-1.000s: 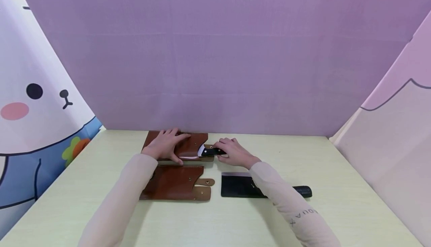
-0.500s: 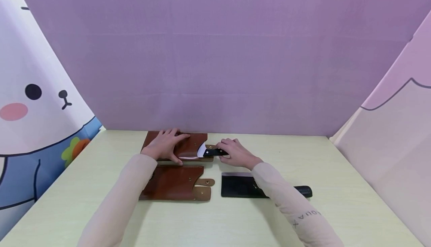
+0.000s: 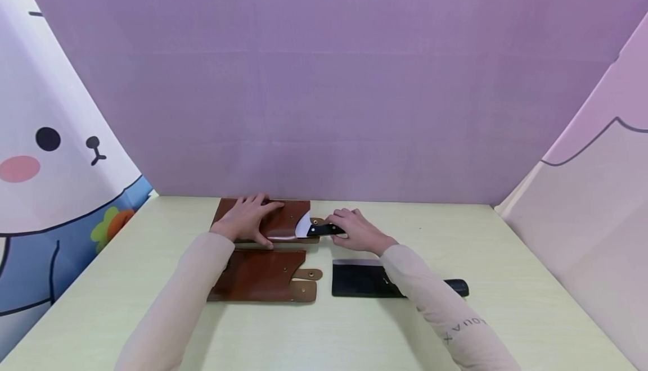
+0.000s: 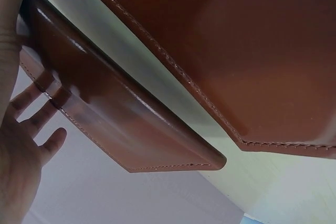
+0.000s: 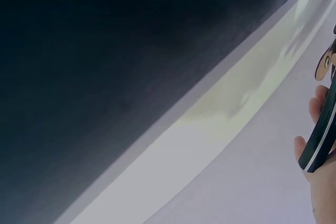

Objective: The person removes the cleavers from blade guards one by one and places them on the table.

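Observation:
A brown leather knife sheath (image 3: pixel 284 222) lies at the back of the table, with the left hand (image 3: pixel 248 217) spread over it. In the left wrist view the hand's (image 4: pixel 21 156) fingers lie along the stitched edge of this sheath (image 4: pixel 142 135). From its right end sticks a knife (image 3: pixel 320 230), with a strip of shiny blade showing beside the black riveted handle. The rest of the blade is hidden in the leather. The right hand (image 3: pixel 358 231) grips the handle's end. In the right wrist view, fingers wrap the dark handle (image 5: pixel 321 129), near a snap strap (image 5: pixel 323 66).
A second brown sheath (image 3: pixel 260 275), with snap straps at its right end, lies in front of the first. Right of it is a black-covered cleaver-shaped piece (image 3: pixel 360 280) with a black handle (image 3: pixel 457 287), partly under the right forearm. A purple cloth wall (image 3: pixel 329 107) stands behind the table.
The knife has slid slightly to the right with the right hand, and more blade shows outside the sheath. The left hand stays on the leather.

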### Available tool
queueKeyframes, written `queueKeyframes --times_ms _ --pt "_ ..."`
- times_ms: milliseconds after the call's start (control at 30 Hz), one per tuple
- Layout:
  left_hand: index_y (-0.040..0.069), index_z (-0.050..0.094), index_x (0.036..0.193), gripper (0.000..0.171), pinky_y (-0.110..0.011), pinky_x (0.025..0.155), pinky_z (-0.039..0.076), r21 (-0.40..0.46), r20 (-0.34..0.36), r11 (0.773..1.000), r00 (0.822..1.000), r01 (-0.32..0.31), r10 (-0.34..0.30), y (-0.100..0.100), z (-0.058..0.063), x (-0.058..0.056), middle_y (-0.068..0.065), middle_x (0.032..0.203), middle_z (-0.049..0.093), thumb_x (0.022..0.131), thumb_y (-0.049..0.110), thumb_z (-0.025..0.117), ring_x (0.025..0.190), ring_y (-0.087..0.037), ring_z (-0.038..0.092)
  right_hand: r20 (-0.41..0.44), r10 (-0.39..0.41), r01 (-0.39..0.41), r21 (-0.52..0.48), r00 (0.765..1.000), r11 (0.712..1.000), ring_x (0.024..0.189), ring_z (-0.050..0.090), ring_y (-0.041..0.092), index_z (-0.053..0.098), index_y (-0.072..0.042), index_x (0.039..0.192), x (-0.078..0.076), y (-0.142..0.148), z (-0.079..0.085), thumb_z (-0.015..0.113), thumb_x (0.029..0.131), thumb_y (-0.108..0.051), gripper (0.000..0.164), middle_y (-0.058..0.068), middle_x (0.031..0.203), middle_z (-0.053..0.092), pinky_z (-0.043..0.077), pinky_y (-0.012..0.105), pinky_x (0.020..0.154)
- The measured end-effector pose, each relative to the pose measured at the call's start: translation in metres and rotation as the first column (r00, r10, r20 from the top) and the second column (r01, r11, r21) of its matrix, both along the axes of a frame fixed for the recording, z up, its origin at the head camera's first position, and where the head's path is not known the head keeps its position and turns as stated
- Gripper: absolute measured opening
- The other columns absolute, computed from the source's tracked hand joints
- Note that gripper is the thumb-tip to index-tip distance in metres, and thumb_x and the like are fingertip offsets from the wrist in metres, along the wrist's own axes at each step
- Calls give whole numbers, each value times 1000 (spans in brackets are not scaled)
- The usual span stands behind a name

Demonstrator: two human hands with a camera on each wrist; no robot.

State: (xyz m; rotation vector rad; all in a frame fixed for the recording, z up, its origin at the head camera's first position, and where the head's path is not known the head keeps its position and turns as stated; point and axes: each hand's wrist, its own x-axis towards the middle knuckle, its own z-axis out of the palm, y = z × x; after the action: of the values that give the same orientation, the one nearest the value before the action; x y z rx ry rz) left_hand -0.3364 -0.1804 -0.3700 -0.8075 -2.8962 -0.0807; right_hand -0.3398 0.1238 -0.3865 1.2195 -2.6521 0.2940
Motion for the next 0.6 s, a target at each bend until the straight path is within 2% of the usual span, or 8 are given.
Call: queueKeyframes --times_ms 267,600 --pt "24 39 139 101 -58 98 31 -17 1 1000 1000 1 -1 1 2 2 -15 129 43 54 64 75 118 -35 42 8 6 -5 -23 1000 1000 90 50 14 59 -18 109 4 3 2 61 83 -19 26 -3 98 58 38 39 82" --pt "23 40 139 100 -58 98 30 -19 -7 1000 1000 5 -6 0 3 3 -16 129 43 54 63 76 118 -35 42 5 -12 12 -1 1000 1000 90 51 14 59 -18 108 4 7 2 61 83 -21 25 -3 99 58 38 38 82"
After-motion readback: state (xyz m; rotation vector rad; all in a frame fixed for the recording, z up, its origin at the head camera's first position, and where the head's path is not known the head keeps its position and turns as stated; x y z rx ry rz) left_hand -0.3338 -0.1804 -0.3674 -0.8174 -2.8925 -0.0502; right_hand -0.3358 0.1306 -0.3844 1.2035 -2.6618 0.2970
